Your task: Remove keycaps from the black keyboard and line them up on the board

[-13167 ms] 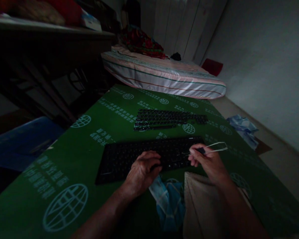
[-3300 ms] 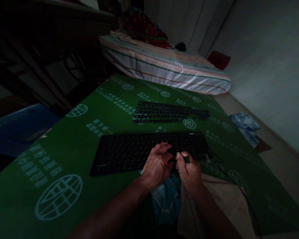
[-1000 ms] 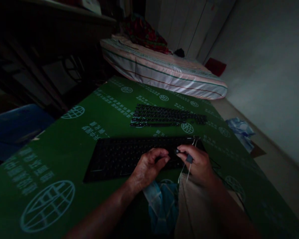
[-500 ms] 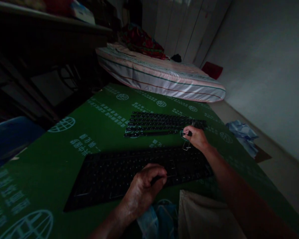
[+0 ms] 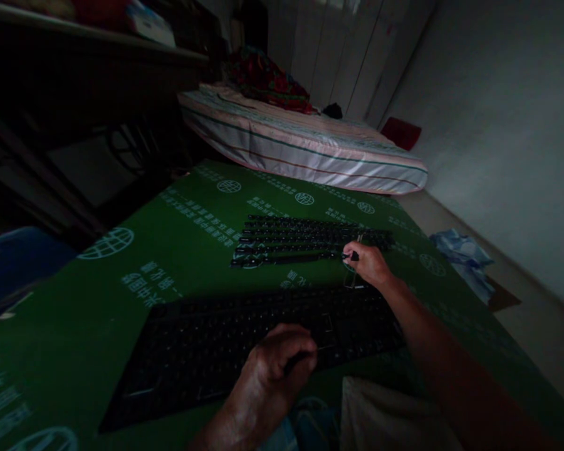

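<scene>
A black keyboard (image 5: 178,351) with its keycaps off lies on a green printed sheet. Behind it, loose black keycaps (image 5: 282,239) are laid out in several rows. My right hand (image 5: 369,262) is closed around a wire keycap puller (image 5: 352,279), its thin loops sticking out above and below the fingers. Its fingertips are at the right end of the nearest row, where a small dark key seems to be pinched. My left hand (image 5: 282,357) hovers over or rests on the keyboard's front middle, fingers curled and thumb against the index finger; what it holds, if anything, is hidden.
The green sheet (image 5: 169,232) covers the surface. A bed with a striped sheet (image 5: 301,150) stands beyond it. A dark table (image 5: 98,37) is at left, above a blue object (image 5: 19,263). Crumpled plastic (image 5: 465,257) lies on the floor at right, beside a white wall.
The view has shifted slightly, so the keyboard and near rows sit lower. My right hand's fingertips have come closer to the end of the nearest row. My left hand keeps its curled pose.
</scene>
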The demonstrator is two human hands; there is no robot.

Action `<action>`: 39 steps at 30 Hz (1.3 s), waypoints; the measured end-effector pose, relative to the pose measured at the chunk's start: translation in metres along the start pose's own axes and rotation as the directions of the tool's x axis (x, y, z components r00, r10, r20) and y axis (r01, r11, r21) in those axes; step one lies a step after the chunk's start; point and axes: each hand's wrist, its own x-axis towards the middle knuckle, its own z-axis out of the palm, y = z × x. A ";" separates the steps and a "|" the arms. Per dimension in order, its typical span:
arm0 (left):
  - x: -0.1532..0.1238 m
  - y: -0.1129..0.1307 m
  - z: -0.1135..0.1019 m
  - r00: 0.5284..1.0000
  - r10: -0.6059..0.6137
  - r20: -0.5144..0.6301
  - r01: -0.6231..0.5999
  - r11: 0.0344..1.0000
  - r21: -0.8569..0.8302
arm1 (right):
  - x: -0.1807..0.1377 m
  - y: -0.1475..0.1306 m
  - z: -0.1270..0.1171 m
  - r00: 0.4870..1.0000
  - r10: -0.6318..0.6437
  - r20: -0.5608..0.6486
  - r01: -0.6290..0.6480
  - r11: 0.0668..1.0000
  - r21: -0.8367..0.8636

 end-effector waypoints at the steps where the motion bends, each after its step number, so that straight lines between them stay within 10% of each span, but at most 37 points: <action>1: 0.000 0.001 0.000 1.000 0.005 0.001 -0.005 1.000 0.002 | 0.000 0.000 0.000 1.000 0.003 0.001 -0.003 1.000 -0.014; 39: 0.000 0.006 -0.002 0.999 -0.028 0.038 0.026 0.998 0.050 | 0.002 -0.003 0.003 0.999 0.029 -0.043 -0.037 0.977 -0.208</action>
